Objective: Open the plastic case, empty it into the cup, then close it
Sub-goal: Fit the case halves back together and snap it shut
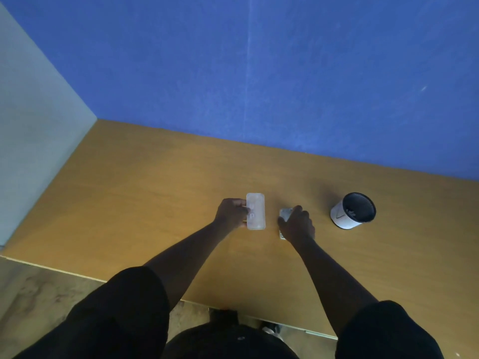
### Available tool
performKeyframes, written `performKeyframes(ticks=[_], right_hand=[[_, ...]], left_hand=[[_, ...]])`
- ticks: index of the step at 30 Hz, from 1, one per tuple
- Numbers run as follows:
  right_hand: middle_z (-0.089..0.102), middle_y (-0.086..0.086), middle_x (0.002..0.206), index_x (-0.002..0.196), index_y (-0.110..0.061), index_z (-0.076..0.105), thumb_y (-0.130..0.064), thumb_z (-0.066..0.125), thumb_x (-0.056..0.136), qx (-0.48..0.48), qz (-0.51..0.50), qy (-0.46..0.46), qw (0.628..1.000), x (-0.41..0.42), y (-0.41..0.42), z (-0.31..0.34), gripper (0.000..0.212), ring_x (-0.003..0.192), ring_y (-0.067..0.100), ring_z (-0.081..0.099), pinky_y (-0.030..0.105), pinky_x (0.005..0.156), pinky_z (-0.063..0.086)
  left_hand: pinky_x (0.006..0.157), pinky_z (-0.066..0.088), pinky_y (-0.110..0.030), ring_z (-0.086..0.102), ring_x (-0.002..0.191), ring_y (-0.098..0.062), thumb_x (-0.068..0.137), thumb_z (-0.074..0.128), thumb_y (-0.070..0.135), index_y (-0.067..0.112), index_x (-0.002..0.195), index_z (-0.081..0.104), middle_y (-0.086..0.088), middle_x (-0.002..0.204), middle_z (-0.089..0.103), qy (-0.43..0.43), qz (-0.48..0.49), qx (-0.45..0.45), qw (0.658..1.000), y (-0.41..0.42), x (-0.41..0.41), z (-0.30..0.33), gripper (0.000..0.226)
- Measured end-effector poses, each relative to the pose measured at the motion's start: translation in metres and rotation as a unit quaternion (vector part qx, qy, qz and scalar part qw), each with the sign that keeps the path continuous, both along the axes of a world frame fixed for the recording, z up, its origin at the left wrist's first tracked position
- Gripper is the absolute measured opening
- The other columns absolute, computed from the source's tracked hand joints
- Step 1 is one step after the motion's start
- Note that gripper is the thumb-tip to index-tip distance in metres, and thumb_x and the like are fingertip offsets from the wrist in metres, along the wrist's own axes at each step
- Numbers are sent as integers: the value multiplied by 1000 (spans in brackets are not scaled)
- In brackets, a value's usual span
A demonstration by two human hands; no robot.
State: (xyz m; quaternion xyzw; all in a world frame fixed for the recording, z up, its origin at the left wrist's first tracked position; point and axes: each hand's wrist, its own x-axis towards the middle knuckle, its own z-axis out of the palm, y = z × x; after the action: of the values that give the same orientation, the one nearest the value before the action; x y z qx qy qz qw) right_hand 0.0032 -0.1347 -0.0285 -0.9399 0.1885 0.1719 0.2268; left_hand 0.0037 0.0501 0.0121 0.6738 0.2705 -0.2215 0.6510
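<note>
A translucent plastic case part (255, 211) lies flat on the wooden table (145, 193), lengthwise away from me. My left hand (231, 212) grips its left edge. My right hand (297, 224) rests over a second clear plastic piece (285, 215), mostly hiding it; only its upper left corner and a bit of its lower edge show. A cup (353, 211), white outside and black inside, stands tilted toward me at the right, apart from both hands. Something pale lies in the cup's bottom.
A blue wall (285, 73) runs along the table's far edge and a pale grey panel (31, 138) closes the left side. The table's near edge runs just in front of my body, with floor below.
</note>
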Motion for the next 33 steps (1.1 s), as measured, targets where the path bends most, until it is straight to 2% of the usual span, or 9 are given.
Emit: performKeyframes(ticks=[4, 12, 15, 20, 23, 25, 28, 30, 33], right_hand=[[55, 18, 123, 129, -10, 40, -41, 62, 87, -17, -27, 15, 999, 3, 2, -3, 57, 112, 37, 55, 45, 92, 45], [60, 24, 120, 125, -1, 41, -33, 58, 90, 50, -31, 18, 998, 5, -5, -4, 51, 106, 41, 60, 43, 84, 52], [61, 27, 120, 125, 1, 43, -32, 55, 92, 79, -30, -4, 996, 4, -9, 2, 49, 102, 39, 62, 31, 73, 46], [68, 15, 106, 123, -6, 55, -36, 50, 96, 143, -31, -56, 988, 2, -18, 22, 41, 66, 17, 59, 15, 44, 38], [67, 11, 106, 119, -8, 61, -29, 45, 98, 186, -29, -45, 981, 4, -29, 33, 34, 85, 23, 64, 19, 62, 41], [69, 5, 96, 112, -9, 65, -25, 45, 98, 254, -55, -38, 965, 2, -34, 43, 29, 81, 20, 61, 21, 65, 41], [63, 0, 72, 89, -16, 71, -30, 50, 92, 371, -73, -52, 924, -6, -37, 58, 25, 67, 17, 58, 23, 56, 46], [60, 3, 71, 89, -9, 70, -29, 50, 91, 418, -83, -40, 904, -10, -40, 63, 28, 63, 16, 56, 21, 48, 46], [59, 8, 79, 100, -5, 69, -19, 43, 96, 446, -84, -27, 891, -13, -46, 64, 29, 67, 19, 55, 23, 52, 45]], left_hand=[[80, 61, -50, 70, 100, -35, 85, 60, -3, 4, 104, 70, -25, 110, 70, 6, 0, 2, 1000, 6, -3, -6, 22], [81, 61, -49, 70, 99, -32, 86, 58, -4, 7, 106, 69, -20, 107, 69, 7, 0, -12, 1000, 10, -10, -7, 26], [78, 61, -46, 70, 97, -30, 86, 58, -2, 13, 97, 68, -16, 102, 70, 9, 9, -15, 1000, 8, -12, -7, 22], [74, 62, -45, 72, 94, -31, 86, 58, 0, 13, 91, 70, -20, 105, 72, 9, 14, -27, 1000, -3, -15, -8, 18], [75, 62, -46, 72, 93, -31, 87, 58, 0, 15, 87, 68, -19, 102, 72, 6, 10, -36, 999, -15, -16, -7, 18], [78, 61, -48, 72, 91, -31, 87, 58, 0, 15, 87, 69, -18, 100, 72, 6, 3, -39, 999, -22, -17, -6, 18], [81, 60, -52, 72, 94, -34, 88, 59, 1, 11, 90, 69, -20, 102, 72, 3, 0, -36, 999, -31, -17, -3, 14], [80, 60, -51, 71, 95, -35, 88, 59, 0, 10, 86, 69, -21, 102, 71, 1, 2, -38, 999, -38, -15, -1, 15], [81, 60, -52, 71, 93, -35, 88, 60, 1, 11, 81, 69, -20, 101, 72, 4, 3, -43, 999, -47, -14, 1, 15]])
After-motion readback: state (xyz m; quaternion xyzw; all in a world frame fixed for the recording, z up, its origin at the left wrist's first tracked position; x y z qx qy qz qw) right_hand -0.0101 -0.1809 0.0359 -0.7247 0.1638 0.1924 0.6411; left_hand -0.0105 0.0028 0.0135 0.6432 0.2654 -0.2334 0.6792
